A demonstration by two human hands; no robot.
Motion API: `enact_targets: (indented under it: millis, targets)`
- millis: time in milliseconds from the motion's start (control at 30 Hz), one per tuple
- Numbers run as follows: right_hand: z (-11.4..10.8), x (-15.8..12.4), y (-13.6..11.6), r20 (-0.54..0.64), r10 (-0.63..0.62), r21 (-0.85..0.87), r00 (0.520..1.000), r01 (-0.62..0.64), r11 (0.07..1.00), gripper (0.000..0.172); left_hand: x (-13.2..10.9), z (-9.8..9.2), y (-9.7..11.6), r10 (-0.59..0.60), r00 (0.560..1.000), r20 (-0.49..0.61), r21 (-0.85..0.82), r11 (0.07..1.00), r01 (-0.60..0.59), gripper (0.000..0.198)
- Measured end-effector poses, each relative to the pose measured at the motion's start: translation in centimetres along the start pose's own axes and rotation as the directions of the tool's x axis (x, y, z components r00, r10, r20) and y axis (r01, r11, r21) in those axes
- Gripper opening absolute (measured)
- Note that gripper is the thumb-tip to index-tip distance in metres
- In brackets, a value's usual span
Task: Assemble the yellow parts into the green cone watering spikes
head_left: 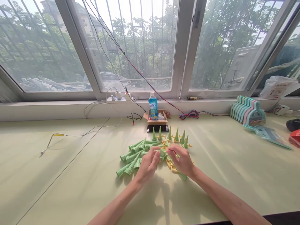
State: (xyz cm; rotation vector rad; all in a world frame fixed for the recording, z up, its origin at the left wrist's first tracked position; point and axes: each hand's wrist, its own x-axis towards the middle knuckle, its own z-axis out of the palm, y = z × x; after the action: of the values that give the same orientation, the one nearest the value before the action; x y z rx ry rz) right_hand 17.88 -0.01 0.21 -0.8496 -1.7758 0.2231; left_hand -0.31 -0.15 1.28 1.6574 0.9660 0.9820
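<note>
My left hand (148,165) and my right hand (181,159) meet over a heap of green plastic cones (132,154) on the pale green table (70,175). My left hand's fingers are curled round one green cone (162,154), its wide end facing me. My right hand pinches a small yellow piece (169,151) right at that cone. More yellow pieces (172,167) lie under and beside my right hand. Several cones stand upright in a row (170,135) just beyond my hands.
A blue drink bottle (152,110) stands in a small cardboard box (161,120) by the window, a dark phone (157,128) in front of it. Cables (93,126) trail across the left. Pastel toy pieces (248,111) and bags lie far right.
</note>
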Motion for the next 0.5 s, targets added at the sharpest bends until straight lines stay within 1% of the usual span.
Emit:
enact_targets:
  millis: [100, 167, 233, 333, 500]
  targets:
    - [0.03, 0.02, 0.05, 0.016, -0.024, 0.010, 1.000, 0.024, 1.000, 0.025, 0.06, 0.15, 0.02, -0.041, 0.997, 0.070, -0.112, 0.993, 0.048, 0.051]
    - [0.07, 0.04, 0.08, 0.024, -0.038, 0.009, 0.999, 0.038, 0.999, 0.024, 0.13, 0.11, 0.06, -0.058, 0.994, 0.094, -0.181, 0.981, 0.074, 0.052]
    - [0.11, 0.06, 0.08, 0.027, -0.043, 0.001, 0.999, 0.043, 0.999, 0.025, 0.22, 0.00, 0.10, -0.068, 0.992, 0.109, -0.215, 0.972, 0.090, 0.051]
    - [0.15, 0.08, 0.12, 0.037, -0.039, -0.008, 0.999, 0.039, 0.999, 0.027, 0.32, -0.17, 0.15, -0.072, 0.991, 0.113, -0.214, 0.972, 0.095, 0.048]
    - [0.17, 0.09, 0.35, 0.047, -0.023, -0.027, 0.999, 0.025, 0.999, 0.030, 0.28, -0.21, 0.31, -0.087, 0.992, 0.089, -0.183, 0.978, 0.102, 0.047]
